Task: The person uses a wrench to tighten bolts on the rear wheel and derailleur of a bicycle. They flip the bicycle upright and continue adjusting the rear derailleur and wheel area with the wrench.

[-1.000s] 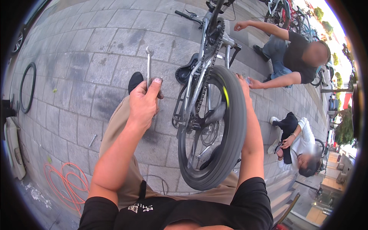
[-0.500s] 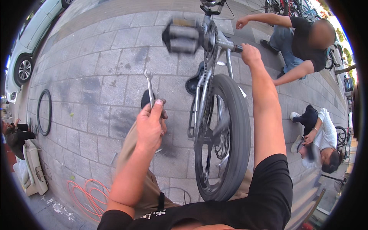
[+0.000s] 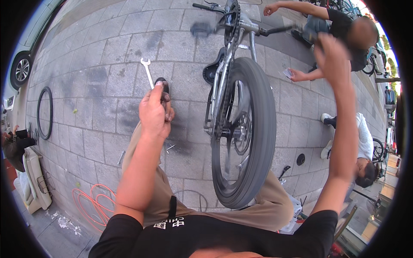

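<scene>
A bicycle stands upside down in front of me, its saddle (image 3: 211,69) on the paving and its rear wheel (image 3: 254,124) toward me, the tyre blurred as if turning. In my left hand (image 3: 155,109), closed and left of the wheel, is a silver open-end wrench (image 3: 147,72), its open jaw pointing away from me. My right hand (image 3: 332,60) is raised at the far right, smeared by motion, near the outer end of the right crank arm (image 3: 277,31). Whether it touches a pedal there, I cannot tell. The left pedal (image 3: 202,29) is blurred too.
A loose tyre (image 3: 44,114) and an orange hose (image 3: 92,202) lie to the left. Small metal tools (image 3: 171,148) are on the paving by my leg. One person (image 3: 344,41) crouches at the far right; another in white (image 3: 365,142) sits nearer. A car (image 3: 26,56) stands far left.
My right hand has moved right, away from its place close to the crank. The cranks have turned. The wrench stays in my left hand, and the crouching person's near hand now holds something small.
</scene>
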Action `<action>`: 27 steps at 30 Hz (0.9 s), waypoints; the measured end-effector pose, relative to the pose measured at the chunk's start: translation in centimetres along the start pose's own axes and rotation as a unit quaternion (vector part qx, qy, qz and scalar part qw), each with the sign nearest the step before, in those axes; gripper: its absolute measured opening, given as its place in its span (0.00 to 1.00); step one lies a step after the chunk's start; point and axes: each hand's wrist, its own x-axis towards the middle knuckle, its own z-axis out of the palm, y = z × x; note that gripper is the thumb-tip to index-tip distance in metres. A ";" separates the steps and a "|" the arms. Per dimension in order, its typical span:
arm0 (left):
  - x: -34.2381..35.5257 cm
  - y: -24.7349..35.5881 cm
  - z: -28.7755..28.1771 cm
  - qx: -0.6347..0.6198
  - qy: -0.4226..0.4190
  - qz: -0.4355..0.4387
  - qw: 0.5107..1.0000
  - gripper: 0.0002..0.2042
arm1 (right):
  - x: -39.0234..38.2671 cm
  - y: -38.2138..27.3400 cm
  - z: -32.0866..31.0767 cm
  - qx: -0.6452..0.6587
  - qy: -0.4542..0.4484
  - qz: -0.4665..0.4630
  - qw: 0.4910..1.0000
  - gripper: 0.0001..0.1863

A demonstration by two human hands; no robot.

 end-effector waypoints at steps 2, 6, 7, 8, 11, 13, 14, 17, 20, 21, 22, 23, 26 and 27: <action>-0.7 0.2 0.0 -0.001 -0.002 -0.019 1.000 0.15 | -6.9 -4.3 0.8 0.059 0.012 -0.010 0.998 0.13; -1.7 0.6 -0.3 0.028 -0.013 -0.004 1.000 0.14 | -12.0 -9.0 16.7 0.067 -0.019 0.037 0.997 0.12; -1.6 0.4 -0.2 0.037 -0.016 0.001 0.999 0.13 | -10.5 -7.0 22.1 0.078 -0.106 0.083 0.988 0.08; -1.4 0.2 -0.2 0.046 -0.022 0.002 0.999 0.13 | -7.6 -4.5 26.0 0.025 -0.160 0.115 0.980 0.06; -0.8 -0.4 -0.5 0.004 -0.023 0.002 1.000 0.13 | 5.9 3.6 25.3 -0.097 -0.160 0.107 0.976 0.08; -0.6 -0.1 0.0 -0.018 -0.036 -0.002 0.999 0.13 | 10.7 7.9 19.6 -0.114 -0.036 0.132 0.984 0.10; -0.5 0.7 -0.4 -0.026 -0.021 0.011 0.999 0.13 | 12.7 7.2 15.1 -0.035 -0.040 0.148 0.988 0.11; -0.8 1.9 -0.6 -0.045 0.019 0.017 0.999 0.12 | 8.0 1.8 1.0 0.031 -0.088 0.022 0.995 0.07; -0.9 1.6 1.0 -0.049 0.003 0.024 0.999 0.12 | -5.3 -2.3 0.5 0.083 -0.039 -0.061 0.994 0.05; -0.8 0.8 1.4 -0.049 -0.005 0.019 0.999 0.12 | -8.5 -4.1 2.1 0.098 -0.112 -0.006 0.989 0.06; -0.7 0.2 1.4 -0.042 -0.009 0.018 0.999 0.12 | -10.2 -6.2 4.7 0.046 -0.173 0.021 0.984 0.06; -0.6 -0.2 1.0 -0.033 -0.005 0.038 0.999 0.13 | -10.8 -8.0 7.9 0.047 -0.165 0.038 0.984 0.06; -0.3 -1.3 0.8 -0.011 0.003 0.024 1.000 0.12 | -11.1 -8.8 12.7 0.031 -0.145 0.084 0.985 0.06; -0.1 -1.4 0.9 -0.010 0.003 0.022 1.000 0.13 | -11.1 -8.7 13.5 0.027 -0.141 0.099 0.985 0.06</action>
